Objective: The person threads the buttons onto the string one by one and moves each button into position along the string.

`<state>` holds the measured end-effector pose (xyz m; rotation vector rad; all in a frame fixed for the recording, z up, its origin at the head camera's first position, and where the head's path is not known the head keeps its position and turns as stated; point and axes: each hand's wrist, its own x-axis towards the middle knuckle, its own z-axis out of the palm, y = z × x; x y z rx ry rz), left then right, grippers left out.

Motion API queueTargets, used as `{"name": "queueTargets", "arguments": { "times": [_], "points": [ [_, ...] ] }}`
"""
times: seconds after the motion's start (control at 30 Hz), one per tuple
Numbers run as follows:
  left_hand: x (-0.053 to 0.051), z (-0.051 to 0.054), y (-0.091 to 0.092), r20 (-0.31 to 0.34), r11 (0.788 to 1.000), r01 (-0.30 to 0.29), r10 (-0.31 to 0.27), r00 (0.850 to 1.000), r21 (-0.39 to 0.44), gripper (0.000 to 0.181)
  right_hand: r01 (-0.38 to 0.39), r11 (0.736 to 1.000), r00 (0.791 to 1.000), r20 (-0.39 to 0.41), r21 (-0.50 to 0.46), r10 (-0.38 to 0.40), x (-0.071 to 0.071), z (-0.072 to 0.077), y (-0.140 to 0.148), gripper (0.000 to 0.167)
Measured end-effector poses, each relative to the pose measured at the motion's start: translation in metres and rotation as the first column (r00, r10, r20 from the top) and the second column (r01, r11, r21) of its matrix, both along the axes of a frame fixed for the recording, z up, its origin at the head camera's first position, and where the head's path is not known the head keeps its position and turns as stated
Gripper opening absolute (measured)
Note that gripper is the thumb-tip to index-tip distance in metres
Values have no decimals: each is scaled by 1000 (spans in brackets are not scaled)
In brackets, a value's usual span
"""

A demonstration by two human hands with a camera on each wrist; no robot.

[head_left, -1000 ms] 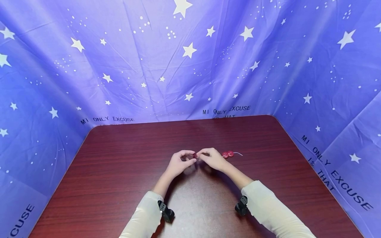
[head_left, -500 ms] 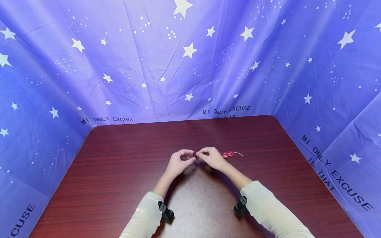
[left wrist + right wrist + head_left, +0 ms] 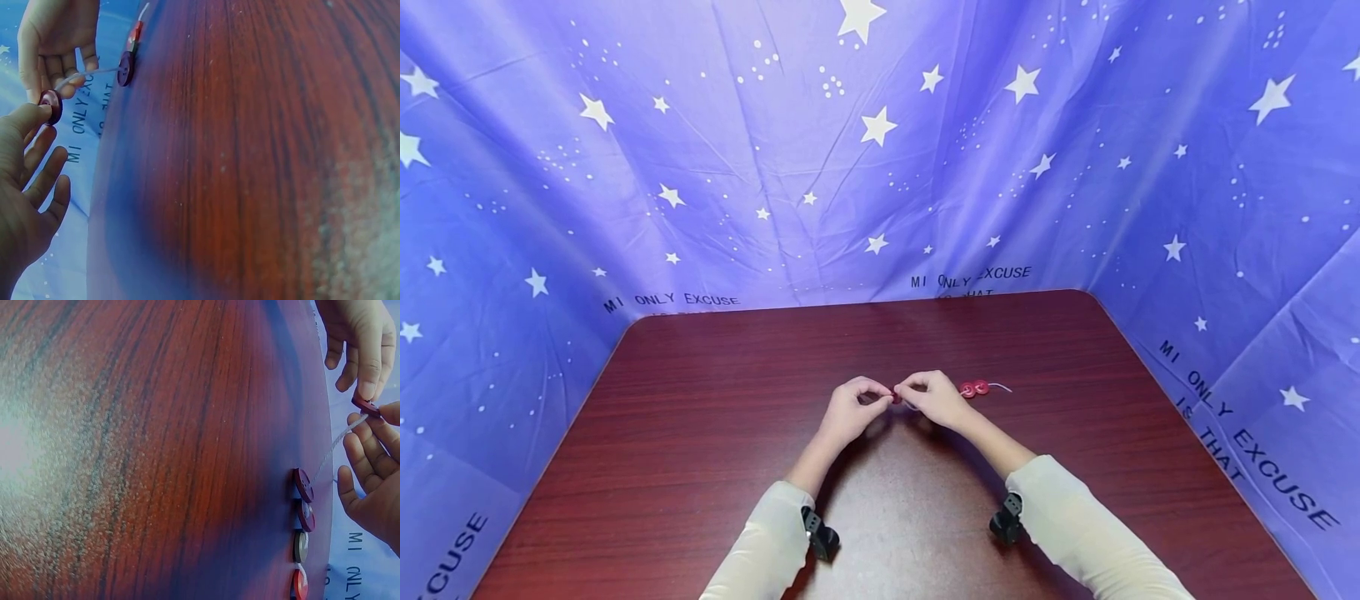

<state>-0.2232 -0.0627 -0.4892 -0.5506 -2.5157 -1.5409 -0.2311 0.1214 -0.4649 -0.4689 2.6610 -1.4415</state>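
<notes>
A dark red button (image 3: 51, 107) is held off the table between the fingertips of both hands. My left hand (image 3: 852, 408) pinches one edge of it between thumb and forefinger. My right hand (image 3: 936, 398) pinches the opposite edge, its other fingers loosely bent. From this button a pale string (image 3: 337, 437) runs down to a row of threaded buttons: a dark red button (image 3: 304, 484), another dark red one (image 3: 306, 515), a grey-green button (image 3: 300, 547) and a bright red button (image 3: 300, 584). In the head view, red buttons (image 3: 974, 389) and the string's free end show right of my right hand.
The glossy reddish-brown table (image 3: 737, 467) spreads under both arms. A blue-purple curtain (image 3: 820, 167) with white stars encloses its back and sides. Black wrist cameras hang at the left sleeve (image 3: 767, 533) and the right sleeve (image 3: 1067, 508).
The held button has shifted slightly right, and my left thumb and forefinger have drawn closer together on it. A stretch of string now shows below my right fingertips. The laid-down buttons have not moved.
</notes>
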Motion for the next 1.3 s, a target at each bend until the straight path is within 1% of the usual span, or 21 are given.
{"name": "queueTargets", "arguments": {
  "times": [0.13,0.27,0.37,0.43,0.57,0.67,0.73,0.8,0.93,1.07,1.2,1.3],
  "points": [
    [0,0,2,-12,999,-4,4,1000,-32,9,4,1000,1000,-4,0,-4,-1,-1,0,17],
    [1,2,4,-11,999,-6,5,1000,-52,8,9,1000,1000,-3,3,-9,-2,-1,0,17],
    [2,3,4,10,998,-11,11,1000,-54,8,9,1000,1000,1,1,-9,-1,-1,-1,18],
    [1,3,4,37,999,-14,15,999,-34,7,2,1000,1000,-7,10,-2,0,0,-1,18],
    [-1,1,4,69,999,-21,19,997,27,7,-54,997,997,-59,47,57,2,0,0,19],
    [-3,0,3,78,998,-26,22,997,51,6,-110,990,986,-116,91,120,4,0,1,22],
    [-4,0,2,83,998,-23,18,996,57,6,-125,984,975,-168,128,146,4,-1,1,25],
    [-4,1,1,95,998,-13,8,995,54,8,-122,977,959,-233,172,161,4,-1,1,27],
    [-4,2,1,110,999,10,-15,994,42,6,-66,963,925,-345,261,157,5,1,1,29],
    [-4,3,0,123,999,11,-16,992,40,4,-5,942,895,-419,334,153,7,2,0,32],
    [-5,3,0,138,999,18,-24,990,41,4,37,922,850,-497,385,173,8,1,1,32],
    [-5,3,0,138,999,26,-32,990,46,3,49,910,824,-532,411,196,8,1,2,31]
  ]
}}
